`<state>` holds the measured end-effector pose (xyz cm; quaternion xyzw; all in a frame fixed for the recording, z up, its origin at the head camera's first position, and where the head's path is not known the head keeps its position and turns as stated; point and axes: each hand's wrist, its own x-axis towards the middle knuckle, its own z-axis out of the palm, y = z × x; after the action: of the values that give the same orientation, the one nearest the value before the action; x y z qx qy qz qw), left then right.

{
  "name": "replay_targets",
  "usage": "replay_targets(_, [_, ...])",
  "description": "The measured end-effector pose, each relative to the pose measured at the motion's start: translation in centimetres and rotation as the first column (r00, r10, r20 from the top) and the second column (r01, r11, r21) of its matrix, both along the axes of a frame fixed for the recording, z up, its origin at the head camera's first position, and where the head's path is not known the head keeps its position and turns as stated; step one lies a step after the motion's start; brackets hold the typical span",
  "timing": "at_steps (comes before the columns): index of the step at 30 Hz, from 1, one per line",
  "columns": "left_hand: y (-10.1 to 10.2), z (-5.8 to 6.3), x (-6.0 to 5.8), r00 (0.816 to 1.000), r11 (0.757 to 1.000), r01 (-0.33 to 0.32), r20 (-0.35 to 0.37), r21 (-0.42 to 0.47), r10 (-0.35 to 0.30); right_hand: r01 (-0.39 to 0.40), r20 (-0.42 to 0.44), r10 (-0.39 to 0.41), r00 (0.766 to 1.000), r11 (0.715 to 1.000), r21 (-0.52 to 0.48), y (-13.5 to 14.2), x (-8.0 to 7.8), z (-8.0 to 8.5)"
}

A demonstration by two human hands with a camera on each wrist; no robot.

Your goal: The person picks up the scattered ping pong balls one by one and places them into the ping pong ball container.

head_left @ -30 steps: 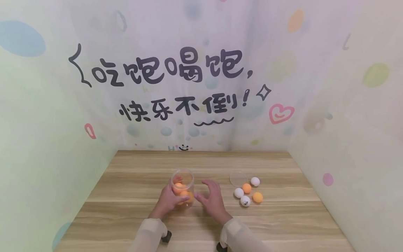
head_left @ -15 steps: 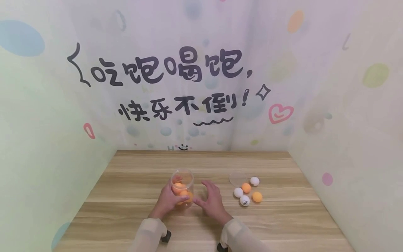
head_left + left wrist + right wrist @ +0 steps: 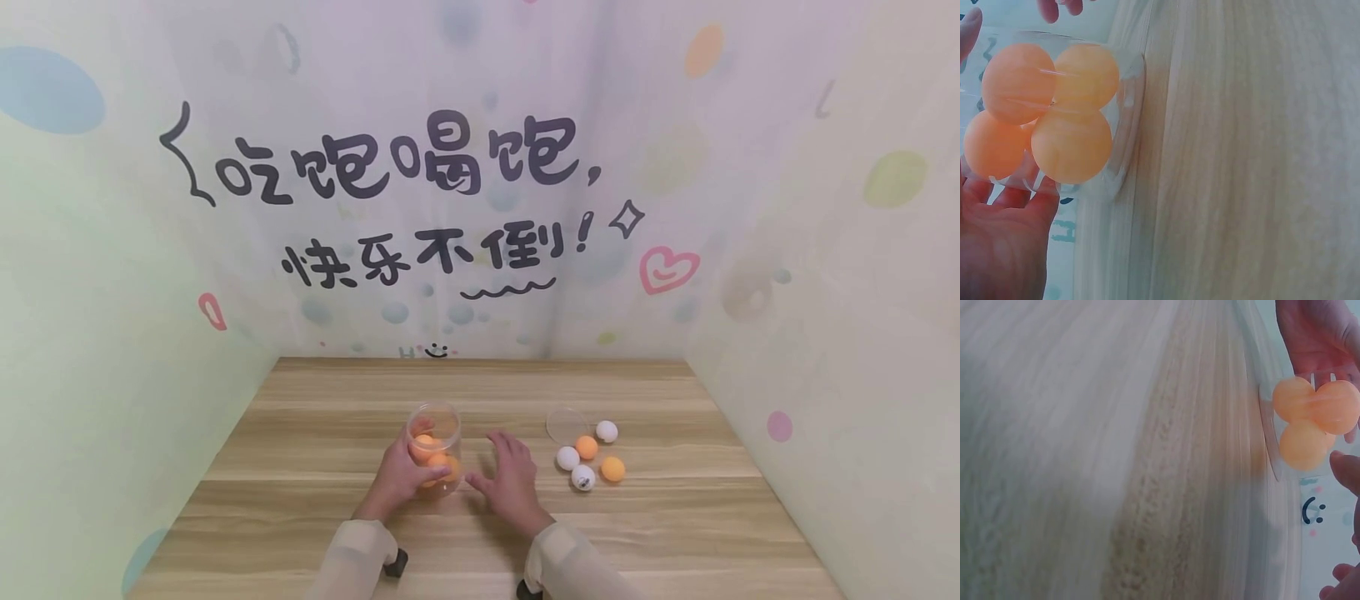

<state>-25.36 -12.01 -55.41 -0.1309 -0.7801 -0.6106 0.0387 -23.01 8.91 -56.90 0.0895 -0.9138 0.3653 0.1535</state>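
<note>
A clear plastic jar (image 3: pixel 435 425) without its lid stands upright on the wooden table, left of centre. Several orange ping-pong balls (image 3: pixel 1072 147) lie in its lower part, seen through the wall in both wrist views. My left hand (image 3: pixel 401 475) grips the jar from the left, thumb across the near side and fingers round behind it. Just right of the jar, my right hand (image 3: pixel 512 483) is held with fingers spread and holds nothing. Its thumb (image 3: pixel 1346 470) points at the jar's side and overlaps it in the right wrist view.
Right of my right hand lie three white ping-pong balls (image 3: pixel 567 458) and two orange ping-pong balls (image 3: pixel 612 469). A clear round lid (image 3: pixel 564 427) lies flat behind them. The wooden table (image 3: pixel 337 392) ends at a printed cloth wall (image 3: pixel 360 325), with more wall on both sides.
My right hand has shifted slightly, its thumb nearing the jar and then drawing back a little to the right. The left hand, the jar and the loose balls stay put.
</note>
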Motion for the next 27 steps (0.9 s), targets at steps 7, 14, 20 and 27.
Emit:
replay_targets(7, [-0.10,-0.17,-0.14,1.000,1.000,0.012,0.009,0.001,-0.012,0.031,-0.028,-0.030,0.999,0.998,0.046,0.11,0.19,0.15])
replay_targets(14, [-0.19,-0.15,-0.13,1.000,1.000,0.028,-0.004,0.011,-0.027,0.073,-0.034,-0.071,0.997,0.994,0.076,0.28,0.17,-0.09])
replay_targets(20, [-0.13,-0.13,-0.11,1.000,1.000,0.005,0.013,-0.001,-0.005,0.126,-0.056,-0.120,0.991,0.982,0.137,0.39,0.21,0.01])
replay_targets(27, [-0.03,-0.12,-0.14,1.000,1.000,-0.010,0.026,-0.018,0.010,0.182,-0.062,-0.173,0.983,0.965,0.191,0.65,0.24,0.30])
